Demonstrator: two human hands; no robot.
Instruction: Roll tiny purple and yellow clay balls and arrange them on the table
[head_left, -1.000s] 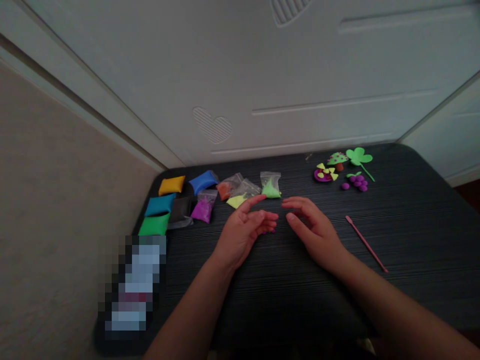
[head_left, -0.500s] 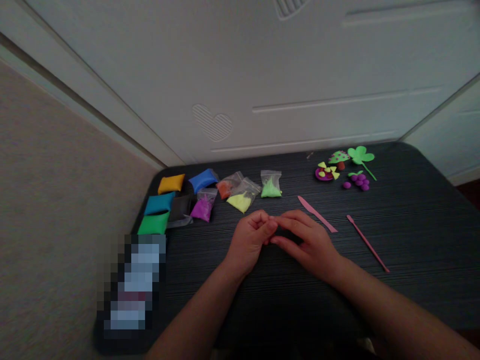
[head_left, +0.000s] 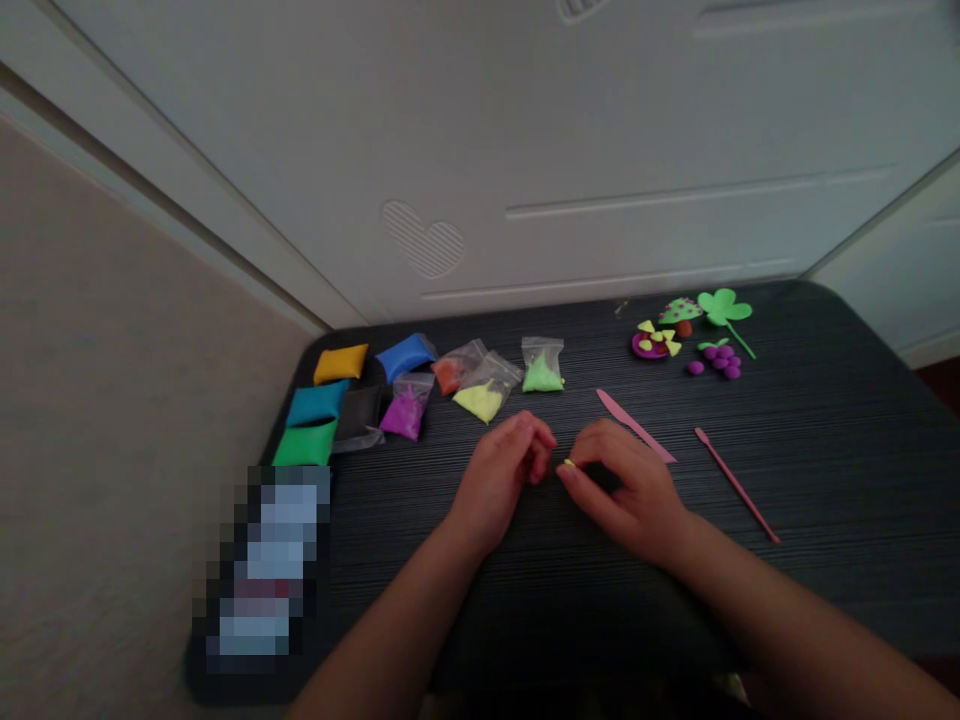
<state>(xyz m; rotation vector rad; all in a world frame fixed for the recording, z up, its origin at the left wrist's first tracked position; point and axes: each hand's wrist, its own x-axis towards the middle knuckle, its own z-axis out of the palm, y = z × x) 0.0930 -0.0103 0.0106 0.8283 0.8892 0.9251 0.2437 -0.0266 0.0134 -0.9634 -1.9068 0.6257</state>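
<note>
Between the thumb and index finger of my right hand (head_left: 626,490) is a tiny piece of yellow clay (head_left: 569,463), pinched at the tips. Just to its left, my left hand (head_left: 506,470) is half curled with its fingers loosely apart, and no object shows in it. A small gap separates the two hands above the dark table (head_left: 540,620). Beyond my left hand lies a zip bag of yellow clay (head_left: 480,402), with a bag of light green clay (head_left: 541,372) to its right. A pink plastic knife (head_left: 634,425) rests just behind my right hand.
A thin pink modelling tool (head_left: 739,487) lies to the right. Clay figures stand at the back right: a purple dish with yellow pieces (head_left: 651,345), a mushroom (head_left: 681,312), a clover (head_left: 724,308) and grapes (head_left: 721,358). Several coloured clay packets (head_left: 319,403) and a blurred-out object (head_left: 262,570) are left.
My hands have moved apart from touching fingertips. The yellow piece now shows in my right fingers, and my left thumb and finger have come out of their pinch.
</note>
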